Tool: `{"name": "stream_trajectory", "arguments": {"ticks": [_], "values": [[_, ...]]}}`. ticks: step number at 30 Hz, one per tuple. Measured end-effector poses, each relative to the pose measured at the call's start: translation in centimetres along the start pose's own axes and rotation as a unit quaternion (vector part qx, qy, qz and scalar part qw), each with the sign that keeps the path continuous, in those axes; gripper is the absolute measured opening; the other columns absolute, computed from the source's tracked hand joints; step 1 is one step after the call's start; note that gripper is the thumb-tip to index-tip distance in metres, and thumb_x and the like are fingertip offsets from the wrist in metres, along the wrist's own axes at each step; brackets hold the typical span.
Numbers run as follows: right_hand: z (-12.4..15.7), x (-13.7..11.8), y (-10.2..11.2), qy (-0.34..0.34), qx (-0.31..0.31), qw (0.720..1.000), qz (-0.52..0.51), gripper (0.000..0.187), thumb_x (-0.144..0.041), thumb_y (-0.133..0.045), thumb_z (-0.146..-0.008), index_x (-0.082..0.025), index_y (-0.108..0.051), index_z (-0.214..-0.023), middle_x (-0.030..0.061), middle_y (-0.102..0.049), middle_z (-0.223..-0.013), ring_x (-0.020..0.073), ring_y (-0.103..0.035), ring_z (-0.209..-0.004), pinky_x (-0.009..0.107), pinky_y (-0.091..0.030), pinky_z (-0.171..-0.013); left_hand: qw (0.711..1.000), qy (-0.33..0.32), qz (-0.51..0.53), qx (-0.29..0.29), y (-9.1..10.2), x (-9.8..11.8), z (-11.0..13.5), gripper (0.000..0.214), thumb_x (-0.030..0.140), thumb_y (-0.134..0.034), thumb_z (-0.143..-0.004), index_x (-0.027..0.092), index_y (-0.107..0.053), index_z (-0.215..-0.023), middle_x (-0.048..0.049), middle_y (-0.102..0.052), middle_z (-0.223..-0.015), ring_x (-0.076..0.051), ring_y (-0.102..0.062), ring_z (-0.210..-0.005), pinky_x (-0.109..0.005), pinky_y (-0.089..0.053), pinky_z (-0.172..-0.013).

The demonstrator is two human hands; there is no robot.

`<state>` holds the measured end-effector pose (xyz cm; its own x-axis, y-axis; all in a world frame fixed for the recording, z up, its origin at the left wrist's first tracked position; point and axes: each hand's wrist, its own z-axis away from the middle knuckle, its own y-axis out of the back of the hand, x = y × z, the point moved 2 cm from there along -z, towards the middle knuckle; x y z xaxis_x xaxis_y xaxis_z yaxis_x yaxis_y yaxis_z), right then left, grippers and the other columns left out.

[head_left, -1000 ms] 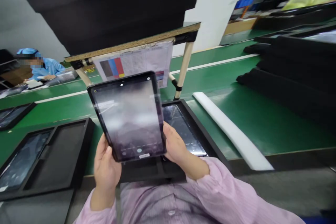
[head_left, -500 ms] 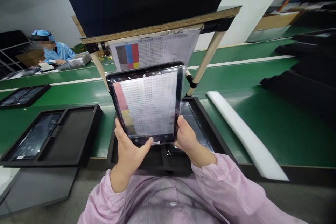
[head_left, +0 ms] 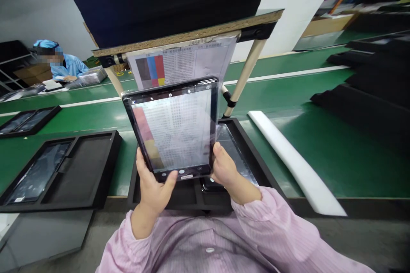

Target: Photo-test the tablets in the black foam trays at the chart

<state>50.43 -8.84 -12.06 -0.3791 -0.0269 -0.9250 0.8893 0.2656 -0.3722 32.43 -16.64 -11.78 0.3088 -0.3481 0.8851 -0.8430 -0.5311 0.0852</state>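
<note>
A tablet [head_left: 176, 132] in clear film is held up, tilted, between my two hands. Its lit screen shows a camera picture of a printed sheet with a coloured strip. My left hand [head_left: 153, 187] grips the lower left corner, thumb lying at the bottom bezel near the round shutter button. My right hand [head_left: 226, 166] closes on the lower right edge, its thumb along the side. Behind the tablet hangs the printed sheet [head_left: 205, 57] with colour blocks. Below it lies a black foam tray [head_left: 265, 170], where another tablet [head_left: 238, 153] rests in the right compartment, partly covered by my right hand.
A second black tray [head_left: 80, 175] with one tablet lies at the left, another tray [head_left: 48, 115] beyond. A white foam strip [head_left: 294, 162] lies on the green bench [head_left: 361, 149]. A wooden shelf [head_left: 192, 32] stands ahead. At far left a person [head_left: 65, 66] in blue sits working.
My left thumb has drawn back from the shutter button to the bezel's left part. The whole view has shifted slightly; the tablet stays in both hands.
</note>
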Motion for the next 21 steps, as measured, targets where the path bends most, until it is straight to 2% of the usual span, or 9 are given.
{"name": "stream_trajectory", "arguments": {"ticks": [2, 4, 5, 7, 9, 11, 15, 21], "values": [[0.4, -0.4, 0.0, 0.014, -0.024, 1.0, 0.007, 0.082, -0.087, -0.046, -0.082, -0.02, -0.07, -0.122, 0.0111, -0.074, -0.114, 0.0339, -0.061, -0.125, 0.05, -0.054, -0.101, 0.986, 0.077, 0.149, 0.004, 0.6, -0.3, -0.4, 0.079, 0.05, -0.074, -0.083, 0.028, -0.039, -0.15, -0.0147, -0.045, -0.154, -0.031, -0.045, -0.141, -0.045, -0.04, -0.114], [1.1, -1.5, -0.1, 0.051, -0.061, 0.996, 0.037, 0.08, -0.082, -0.041, -0.089, -0.021, -0.064, -0.135, 0.0109, -0.068, -0.129, 0.0315, -0.054, -0.134, 0.049, -0.049, -0.108, 0.945, 0.19, 0.267, 0.011, 1.3, -0.7, -0.8, 0.061, 0.053, -0.072, -0.085, 0.035, -0.053, -0.14, -0.008, -0.059, -0.143, -0.027, -0.058, -0.129, -0.038, -0.054, -0.099], [1.4, -2.3, -0.2, 0.081, -0.078, 0.992, 0.063, 0.078, -0.078, -0.039, -0.093, -0.022, -0.057, -0.144, 0.0098, -0.061, -0.14, 0.0296, -0.047, -0.141, 0.048, -0.044, -0.113, 0.923, 0.238, 0.301, 0.016, 1.6, -0.8, -0.8, 0.057, 0.051, -0.075, -0.082, 0.037, -0.058, -0.135, -0.005, -0.064, -0.138, -0.025, -0.062, -0.123, -0.035, -0.057, -0.093], [2.0, -4.3, -0.5, 0.147, -0.101, 0.975, 0.129, 0.075, -0.071, -0.036, -0.098, -0.025, -0.036, -0.158, 0.0055, -0.04, -0.159, 0.0257, -0.031, -0.15, 0.045, -0.031, -0.123, 0.894, 0.295, 0.336, 0.028, 2.0, -1.2, -0.8, 0.053, 0.043, -0.081, -0.077, 0.042, -0.064, -0.128, 0.0001, -0.07, -0.13, -0.023, -0.067, -0.115, -0.031, -0.059, -0.087], [2.3, -6.5, -0.8, 0.201, -0.115, 0.952, 0.2, 0.076, -0.067, -0.032, -0.101, -0.027, -0.017, -0.163, 0.0016, -0.025, -0.165, 0.0233, -0.024, -0.153, 0.043, -0.022, -0.126, 0.878, 0.321, 0.354, 0.029, 2.1, -1.4, -0.6, 0.052, 0.038, -0.079, -0.079, 0.046, -0.064, -0.128, 0.0033, -0.071, -0.128, -0.022, -0.069, -0.111, -0.031, -0.06, -0.086], [2.1, -8.4, -1.1, 0.236, -0.138, 0.926, 0.26, 0.075, -0.065, -0.028, -0.102, -0.026, -0.009, -0.163, 0.0017, -0.026, -0.165, 0.0231, -0.029, -0.151, 0.042, -0.025, -0.125, 0.87, 0.333, 0.363, 0.015, 2.0, -1.5, -0.1, 0.051, 0.038, -0.073, -0.084, 0.047, -0.061, -0.133, 0.0034, -0.071, -0.129, -0.022, -0.07, -0.112, -0.032, -0.06, -0.087], [1.3, -10.7, -1.3, 0.287, -0.155, 0.877, 0.353, 0.073, -0.059, -0.026, -0.105, -0.022, -0.004, -0.163, 0.0052, -0.029, -0.164, 0.0244, -0.038, -0.147, 0.04, -0.034, -0.121, 0.864, 0.339, 0.373, 0.004, 1.4, -1.4, 0.5, 0.051, 0.037, -0.066, -0.089, 0.046, -0.057, -0.138, 0.0024, -0.07, -0.13, -0.021, -0.069, -0.114, -0.031, -0.06, -0.088], [0.8, -10.8, -0.8, 0.306, -0.11, 0.856, 0.403, 0.072, -0.056, -0.028, -0.105, -0.021, -0.003, -0.163, 0.0057, -0.03, -0.164, 0.0246, -0.039, -0.147, 0.041, -0.037, -0.119, 0.86, 0.347, 0.374, -0.006, 0.7, -1.7, 0.9, 0.052, 0.036, -0.072, -0.085, 0.044, -0.06, -0.136, -0.0001, -0.071, -0.129, -0.022, -0.069, -0.114, -0.031, -0.058, -0.091]]}}
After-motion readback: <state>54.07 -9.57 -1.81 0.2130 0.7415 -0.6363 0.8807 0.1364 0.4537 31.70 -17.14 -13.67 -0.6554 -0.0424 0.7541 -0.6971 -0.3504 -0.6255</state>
